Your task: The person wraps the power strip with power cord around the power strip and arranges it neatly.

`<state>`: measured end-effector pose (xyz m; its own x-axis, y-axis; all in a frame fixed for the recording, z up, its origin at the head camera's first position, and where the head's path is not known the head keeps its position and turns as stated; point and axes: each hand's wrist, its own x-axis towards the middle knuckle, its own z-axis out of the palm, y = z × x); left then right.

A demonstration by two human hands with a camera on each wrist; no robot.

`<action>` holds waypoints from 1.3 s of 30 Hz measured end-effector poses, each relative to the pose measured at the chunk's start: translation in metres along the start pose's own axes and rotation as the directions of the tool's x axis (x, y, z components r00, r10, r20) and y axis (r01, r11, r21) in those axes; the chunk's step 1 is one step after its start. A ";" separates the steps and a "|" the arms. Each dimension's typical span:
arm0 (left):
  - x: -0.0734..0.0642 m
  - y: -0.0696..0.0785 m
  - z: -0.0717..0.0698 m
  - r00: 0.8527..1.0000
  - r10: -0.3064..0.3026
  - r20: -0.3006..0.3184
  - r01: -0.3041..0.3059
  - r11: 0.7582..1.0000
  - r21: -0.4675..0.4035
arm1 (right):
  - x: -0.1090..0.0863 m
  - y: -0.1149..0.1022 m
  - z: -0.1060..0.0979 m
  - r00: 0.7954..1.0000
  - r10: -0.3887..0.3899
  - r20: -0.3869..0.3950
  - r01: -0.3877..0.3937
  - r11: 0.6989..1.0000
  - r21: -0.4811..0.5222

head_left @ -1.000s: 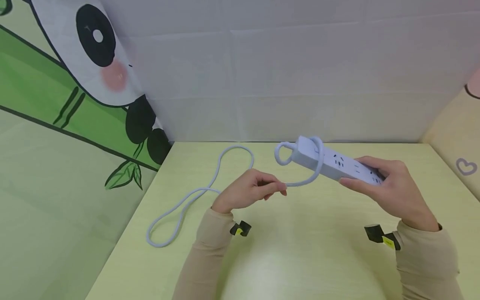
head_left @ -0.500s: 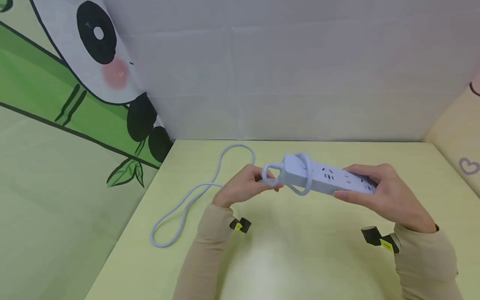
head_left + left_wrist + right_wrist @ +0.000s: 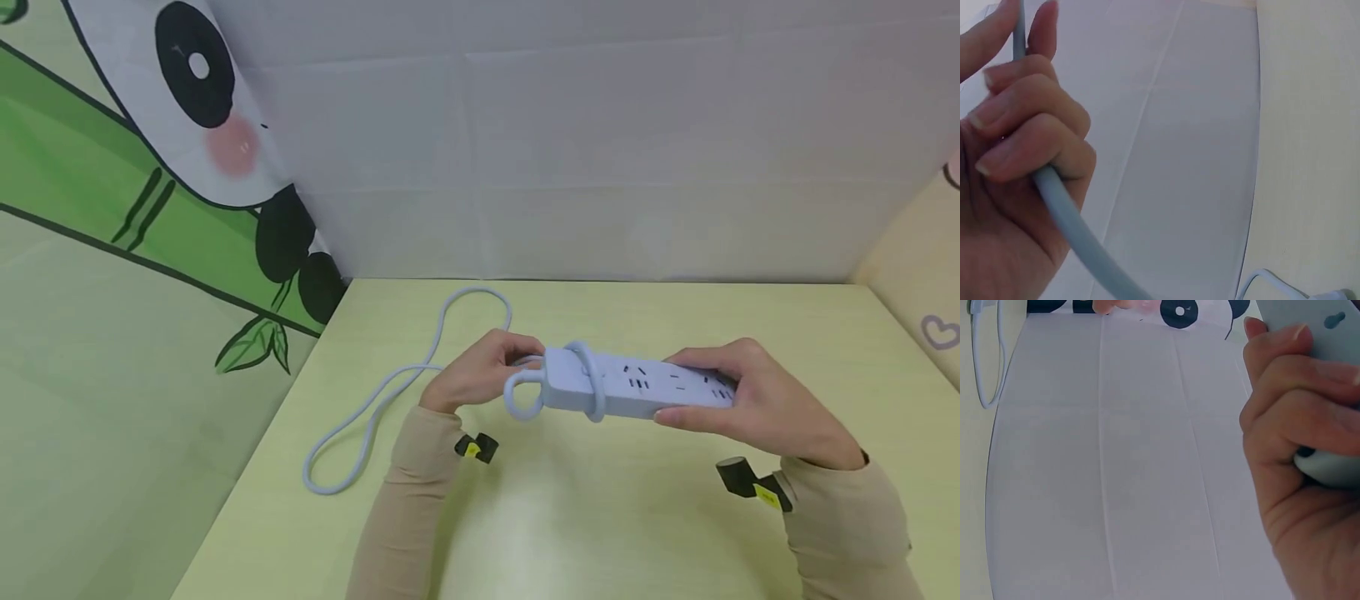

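Note:
A white power strip (image 3: 652, 385) is held above the table, sockets facing up. My right hand (image 3: 772, 404) grips its right end, thumb along the near side and fingers round the far side. In the right wrist view those fingers curl over the strip's underside (image 3: 1335, 465). The strip's cord (image 3: 525, 404) leaves the left end in a small bend, and one turn of it goes round the body near that end. My left hand (image 3: 487, 371) holds the cord just left of the strip; in the left wrist view, the cord (image 3: 1079, 231) runs through its curled fingers.
More of the cord lies in a long loop (image 3: 330, 487) on the pale yellow table (image 3: 585, 533), left of my left arm. A white wall sheet (image 3: 600, 150) stands behind the table, and a panda-printed sheet (image 3: 150, 275) hangs at the left.
The power strip has come down and to the left, turning more level. My left hand has drawn the cord behind the strip's left end, and the turn round it looks tighter.

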<state>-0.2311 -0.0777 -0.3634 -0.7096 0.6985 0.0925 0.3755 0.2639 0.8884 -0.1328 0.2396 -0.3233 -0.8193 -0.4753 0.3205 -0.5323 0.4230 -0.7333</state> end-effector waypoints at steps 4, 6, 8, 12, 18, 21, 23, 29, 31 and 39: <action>0.001 0.001 0.002 0.992 -0.021 -0.125 0.031 0.996 0.078 | 0.001 -0.002 0.000 0.998 0.009 0.057 -0.010 1.000 0.022; 0.002 0.001 0.004 0.982 -0.035 -0.186 0.056 0.993 0.108 | 0.001 -0.004 0.000 0.997 0.013 0.080 -0.015 0.999 0.031; 0.001 0.002 0.005 0.970 -0.047 -0.237 0.077 0.990 0.118 | 0.001 -0.005 0.000 0.994 0.000 0.106 -0.003 0.999 0.033; 0.001 0.004 0.008 0.950 -0.048 -0.307 0.084 0.991 0.105 | 0.002 -0.006 0.001 0.989 -0.028 0.145 0.024 0.999 0.026; -0.001 0.010 0.008 0.945 0.006 -0.328 0.020 0.997 0.075 | 0.004 -0.004 0.004 0.980 -0.045 0.195 0.044 0.999 0.010; -0.003 0.014 0.008 0.946 0.024 -0.324 -0.001 0.997 0.071 | 0.005 -0.003 0.007 0.975 -0.061 0.215 0.064 0.998 -0.011; -0.004 0.016 0.008 0.944 0.042 -0.329 -0.014 0.996 0.089 | 0.005 -0.003 0.009 0.973 -0.064 0.223 0.072 0.997 -0.025; -0.006 0.020 0.009 0.927 0.100 -0.362 -0.046 0.987 0.154 | 0.005 -0.002 0.009 0.973 -0.015 0.229 0.036 0.996 -0.087; -0.006 0.020 0.009 0.918 0.124 -0.377 -0.057 0.981 0.183 | 0.005 -0.003 0.010 0.974 0.024 0.224 0.004 0.993 -0.121; -0.003 0.025 0.011 0.871 0.233 -0.433 -0.078 0.935 0.346 | 0.014 0.000 0.019 0.979 0.137 0.151 -0.084 0.946 -0.314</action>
<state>-0.2133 -0.0660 -0.3463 -0.7889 0.3813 0.4819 0.6124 0.4222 0.6683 -0.1400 0.2184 -0.3303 -0.8427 -0.5241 0.1228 -0.5017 0.6821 -0.5320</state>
